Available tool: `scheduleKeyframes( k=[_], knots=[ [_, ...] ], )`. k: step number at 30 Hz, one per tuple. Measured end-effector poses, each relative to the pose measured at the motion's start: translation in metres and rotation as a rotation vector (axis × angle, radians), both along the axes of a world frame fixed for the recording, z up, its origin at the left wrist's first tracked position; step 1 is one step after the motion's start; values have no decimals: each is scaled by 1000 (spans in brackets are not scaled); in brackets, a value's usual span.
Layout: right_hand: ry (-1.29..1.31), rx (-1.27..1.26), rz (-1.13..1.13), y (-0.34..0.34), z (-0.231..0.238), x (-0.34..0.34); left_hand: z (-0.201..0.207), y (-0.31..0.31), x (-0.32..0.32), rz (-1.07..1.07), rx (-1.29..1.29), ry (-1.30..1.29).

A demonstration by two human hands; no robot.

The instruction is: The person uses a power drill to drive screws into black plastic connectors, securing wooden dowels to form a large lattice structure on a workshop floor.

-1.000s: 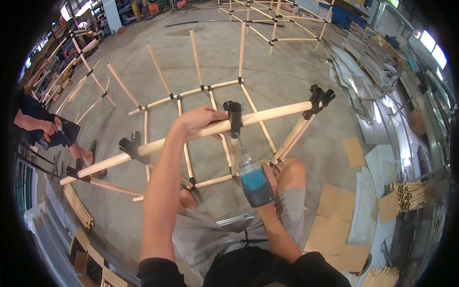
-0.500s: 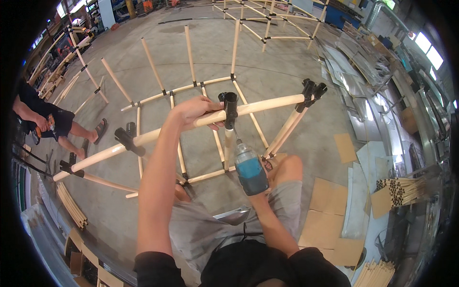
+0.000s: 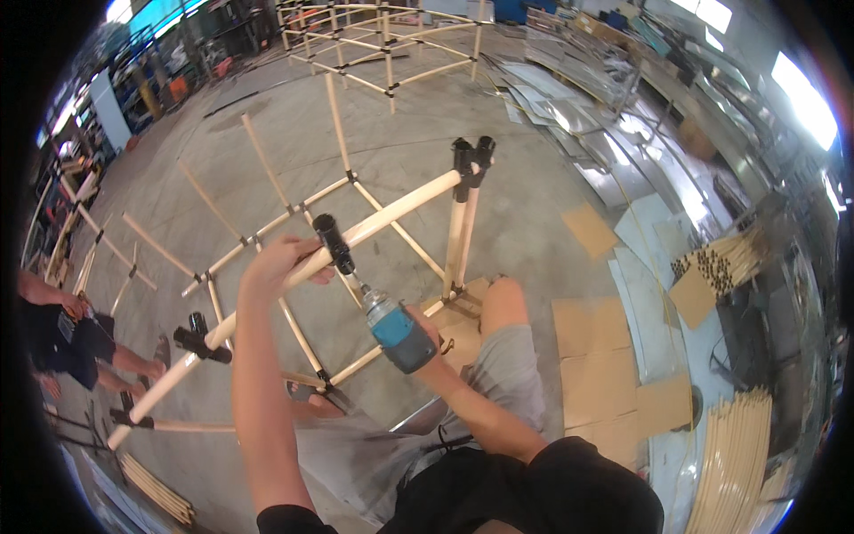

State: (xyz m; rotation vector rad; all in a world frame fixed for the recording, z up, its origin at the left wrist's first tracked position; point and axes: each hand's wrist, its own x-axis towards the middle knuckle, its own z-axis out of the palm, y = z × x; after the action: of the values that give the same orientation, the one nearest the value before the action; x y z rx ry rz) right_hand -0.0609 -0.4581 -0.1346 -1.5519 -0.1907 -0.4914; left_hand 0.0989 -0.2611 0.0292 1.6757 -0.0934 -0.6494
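Left hand (image 3: 277, 260) curls fingers round the pale pipe (image 3: 405, 208), likely to steady it; right hand (image 3: 428, 334) grips the drill (image 3: 398, 331) near the black joint's (image 3: 333, 240) lower edge.

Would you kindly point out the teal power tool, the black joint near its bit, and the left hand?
Teal power tool (image 3: 397, 330): head view, on its teal housing.
Black joint (image 3: 334, 243): head view, on its sleeve.
Left hand (image 3: 280, 259): head view, on its back.
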Motion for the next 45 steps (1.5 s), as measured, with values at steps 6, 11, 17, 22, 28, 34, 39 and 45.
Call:
scheduleKeyframes(
  k=[6,11,17,22,28,34,39,45],
  knots=[
    [0,-260,-176,1,13,-5,5,-6,-10,68,33,12],
    [-14,-304,-104,-20,30,-14,-2,-15,-6,45,117,-84],
    [-148,-284,-77,-30,33,-32,-30,22,2,80,487,-546],
    [203,459,258,-103,-86,-15,-1,-45,-42,457,658,-1134],
    [473,44,-291,-178,-24,-17,21,-159,-45,371,626,-1229],
    [525,447,-402,-204,-55,-5,-29,-248,23,183,973,-1196],
    [534,479,-372,-207,-36,-2,-30,-276,35,187,1167,-970],
    [529,388,-295,-205,-34,-5,-36,-276,42,216,1127,-978]
  ],
)
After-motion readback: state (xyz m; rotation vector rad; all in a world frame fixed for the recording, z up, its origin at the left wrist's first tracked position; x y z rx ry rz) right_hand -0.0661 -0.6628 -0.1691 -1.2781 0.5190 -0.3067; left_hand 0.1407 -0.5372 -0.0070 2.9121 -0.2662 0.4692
